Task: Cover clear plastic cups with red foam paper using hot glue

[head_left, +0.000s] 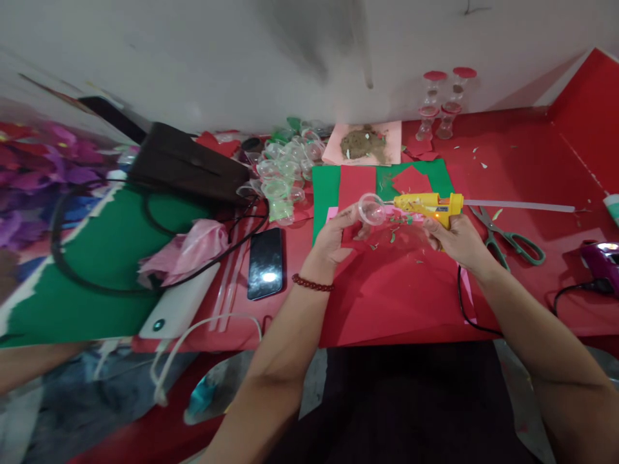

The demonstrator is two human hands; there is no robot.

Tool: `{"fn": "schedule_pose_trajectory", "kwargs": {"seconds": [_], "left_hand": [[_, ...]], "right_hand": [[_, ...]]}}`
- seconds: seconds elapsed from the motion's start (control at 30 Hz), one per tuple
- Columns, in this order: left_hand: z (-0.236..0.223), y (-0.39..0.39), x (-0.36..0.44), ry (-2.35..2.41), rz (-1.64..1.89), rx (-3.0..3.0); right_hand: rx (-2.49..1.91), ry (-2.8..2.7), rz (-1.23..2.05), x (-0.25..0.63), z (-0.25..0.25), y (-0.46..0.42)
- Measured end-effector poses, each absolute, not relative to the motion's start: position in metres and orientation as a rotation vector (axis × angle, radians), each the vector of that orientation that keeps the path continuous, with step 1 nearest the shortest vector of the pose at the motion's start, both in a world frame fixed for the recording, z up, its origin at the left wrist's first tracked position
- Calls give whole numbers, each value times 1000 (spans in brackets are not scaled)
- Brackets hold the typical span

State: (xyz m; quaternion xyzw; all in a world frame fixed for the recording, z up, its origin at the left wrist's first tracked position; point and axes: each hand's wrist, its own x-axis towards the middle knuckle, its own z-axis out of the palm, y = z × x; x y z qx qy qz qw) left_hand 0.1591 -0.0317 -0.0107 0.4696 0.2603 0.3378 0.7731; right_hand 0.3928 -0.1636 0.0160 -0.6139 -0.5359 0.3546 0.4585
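Observation:
My left hand (338, 233) pinches a small clear plastic cup (371, 209) above the red paper sheets (387, 290), and a bead bracelet circles that wrist. My right hand (454, 240) is wrapped round the handle of a yellow glue gun (428, 205). The gun lies level, and its nozzle touches the cup's rim. A long glue stick (522, 206) juts out of the gun's back to the right. The gun's black cord (467, 309) drops over the table's front edge.
Green scissors (512, 241) lie right of the gun, with a purple tool (602, 261) further right. A heap of clear cups (285, 174), green paper (326, 193), soil on pink paper (362, 143) and two hourglass-shaped containers (442, 106) sit behind. A phone (265, 263), power bank (176, 306) and dark bag (186, 161) are left.

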Motion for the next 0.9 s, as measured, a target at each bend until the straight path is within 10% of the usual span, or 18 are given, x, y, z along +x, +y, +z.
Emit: {"fn": "schedule_pose_trajectory", "kwargs": {"seconds": [0.9], "left_hand": [[-1, -34, 166, 626, 804, 774]], "right_hand": [[-1566, -1376, 833, 394, 11, -163]]}}
